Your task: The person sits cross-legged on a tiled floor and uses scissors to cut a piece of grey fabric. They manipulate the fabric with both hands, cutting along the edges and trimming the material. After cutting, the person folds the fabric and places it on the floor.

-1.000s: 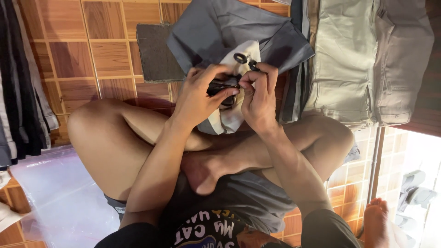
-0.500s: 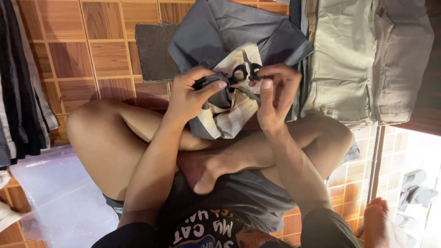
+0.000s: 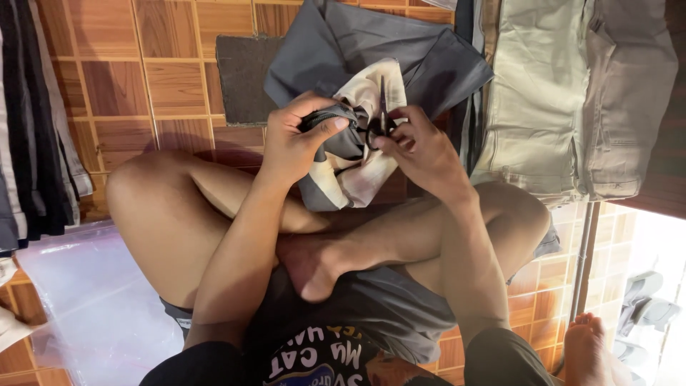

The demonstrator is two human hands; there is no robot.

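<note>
I sit cross-legged on a tiled floor with a grey garment [image 3: 429, 61] in front of my knees. Its cream pocket lining [image 3: 361, 93] is turned out and bunched between my hands. My left hand [image 3: 293, 143] grips a dark folded edge of the garment, thumb on top. My right hand [image 3: 425, 154] holds small black scissors [image 3: 379, 118] by their loops, blades pointing away from me over the lining. The two hands are a few centimetres apart.
A pile of beige and grey trousers [image 3: 572, 93] lies at the right. Dark clothes [image 3: 28, 129] hang at the left. There is a dark mat [image 3: 243, 78] behind the garment and a clear plastic bag [image 3: 86, 300] by my left leg. Another person's foot [image 3: 589, 350] and sandals [image 3: 643, 304] are at the lower right.
My hands spread apart and stretched the fabric, then came closer again. The lining is now turned further up and the scissors stand upright over it.
</note>
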